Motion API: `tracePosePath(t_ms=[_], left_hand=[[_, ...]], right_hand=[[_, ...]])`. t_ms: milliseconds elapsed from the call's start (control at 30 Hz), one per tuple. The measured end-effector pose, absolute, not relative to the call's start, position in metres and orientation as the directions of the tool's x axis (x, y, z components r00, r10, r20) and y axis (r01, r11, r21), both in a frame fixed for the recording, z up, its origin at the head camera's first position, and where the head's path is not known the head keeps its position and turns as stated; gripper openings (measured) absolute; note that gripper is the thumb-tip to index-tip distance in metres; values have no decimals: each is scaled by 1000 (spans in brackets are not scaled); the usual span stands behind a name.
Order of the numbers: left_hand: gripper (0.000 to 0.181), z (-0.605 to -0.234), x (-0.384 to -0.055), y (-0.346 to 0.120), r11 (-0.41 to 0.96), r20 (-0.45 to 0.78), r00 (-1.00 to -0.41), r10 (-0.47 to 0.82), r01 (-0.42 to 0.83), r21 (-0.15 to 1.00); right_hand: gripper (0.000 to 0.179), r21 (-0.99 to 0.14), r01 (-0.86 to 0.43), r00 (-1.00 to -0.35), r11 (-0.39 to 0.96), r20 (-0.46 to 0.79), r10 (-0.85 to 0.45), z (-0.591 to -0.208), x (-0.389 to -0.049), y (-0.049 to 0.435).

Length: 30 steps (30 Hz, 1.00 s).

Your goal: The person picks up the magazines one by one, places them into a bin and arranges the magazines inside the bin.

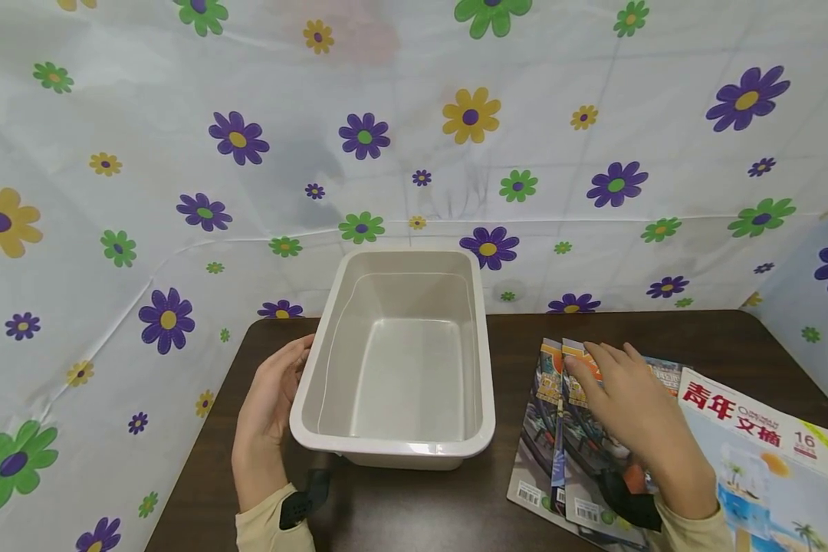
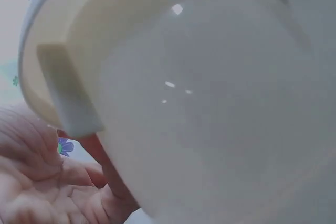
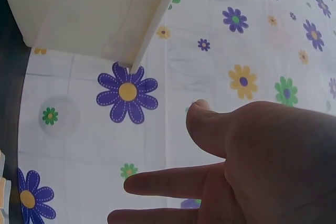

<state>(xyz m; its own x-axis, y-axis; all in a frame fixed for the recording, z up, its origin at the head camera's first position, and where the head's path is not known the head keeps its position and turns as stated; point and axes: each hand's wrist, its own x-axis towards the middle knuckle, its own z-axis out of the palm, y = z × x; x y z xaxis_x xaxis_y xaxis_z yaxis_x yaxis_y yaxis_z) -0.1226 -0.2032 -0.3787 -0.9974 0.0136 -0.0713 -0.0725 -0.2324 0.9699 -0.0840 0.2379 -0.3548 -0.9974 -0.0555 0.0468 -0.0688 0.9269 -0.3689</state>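
Dark brown table point(image 1: 400, 510) | pale bin point(image 1: 414, 383) at centre | overlapping magazines point(image 1: 752, 452) at right

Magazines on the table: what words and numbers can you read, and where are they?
"青年文摘": red title, right-hand magazine.
"16": same cover, upper right corner.
Too small or blurred: that cover's other print, plus headings and barcode digits on the barcoded magazines.

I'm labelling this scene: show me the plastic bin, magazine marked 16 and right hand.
Plastic bin point(image 1: 412, 377), head view: inside floor.
Magazine marked 16 point(image 1: 769, 471), head view: front cover.
Right hand point(image 1: 629, 400), head view: back of hand.
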Motion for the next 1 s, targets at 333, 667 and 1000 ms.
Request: tracePosePath(t_ms=[333, 667, 1000], left_hand=[[39, -390, -128, -207, -579, 54, -974, 219, -85, 811], [45, -395, -132, -210, -751, 107, -939, 326, -188, 633], [46, -398, -134, -209, -776, 142, -934, 329, -182, 604]], right_hand=[[69, -356, -45, -999, 933, 27, -38, -357, -88, 254], [64, -394, -3, -1000, 919, 13, 2, -367, -93, 288], [66, -435, 79, -995, 897, 23, 98, -382, -96, 322]])
